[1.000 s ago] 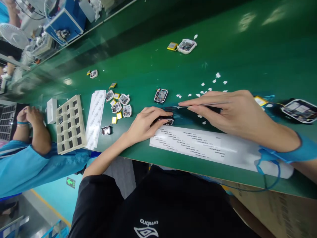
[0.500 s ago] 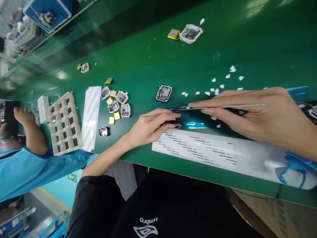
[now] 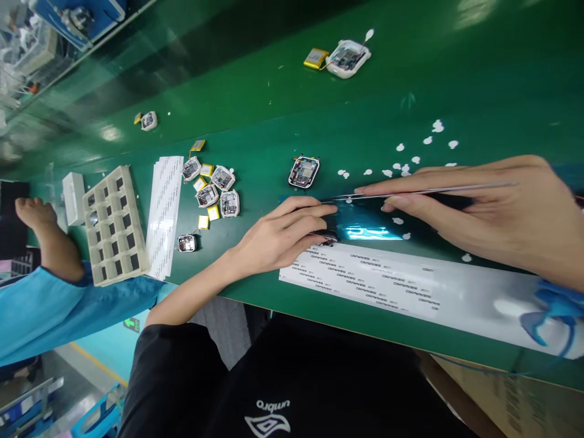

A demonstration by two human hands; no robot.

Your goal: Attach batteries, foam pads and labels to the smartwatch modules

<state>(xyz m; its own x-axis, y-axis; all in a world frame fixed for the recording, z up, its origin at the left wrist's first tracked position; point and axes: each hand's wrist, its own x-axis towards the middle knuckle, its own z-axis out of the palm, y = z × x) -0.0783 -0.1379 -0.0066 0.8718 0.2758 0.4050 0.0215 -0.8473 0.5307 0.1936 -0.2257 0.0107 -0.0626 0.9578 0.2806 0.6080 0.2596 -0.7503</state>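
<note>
My left hand [image 3: 283,234] curls over a small dark watch case [image 3: 327,239], gripping it between thumb and fingers; most of it is hidden. In my right hand [image 3: 483,213] is a pair of metal tweezers [image 3: 424,192], pinched between thumb and fingers. The tweezers' tips point left, at the fingertips of my left hand. Beneath both hands lies a shiny blue film [image 3: 374,226], with a printed white sheet [image 3: 356,274] just nearer to me. An opened watch case with a circuit board [image 3: 303,172] rests beyond my left hand.
Several small white round stickers [image 3: 437,126] are scattered on the green table [image 3: 255,91]. Opened white watch cases [image 3: 229,203] with yellow batteries lie left. Further left are printed strips [image 3: 164,213], a compartment tray [image 3: 112,228], a white box [image 3: 73,198] and a co-worker's arm [image 3: 57,249].
The fingers of my left hand have closed further over the watch case, covering more of it. My right hand has shifted slightly right, still holding the tweezers. The co-worker's hand has moved left.
</note>
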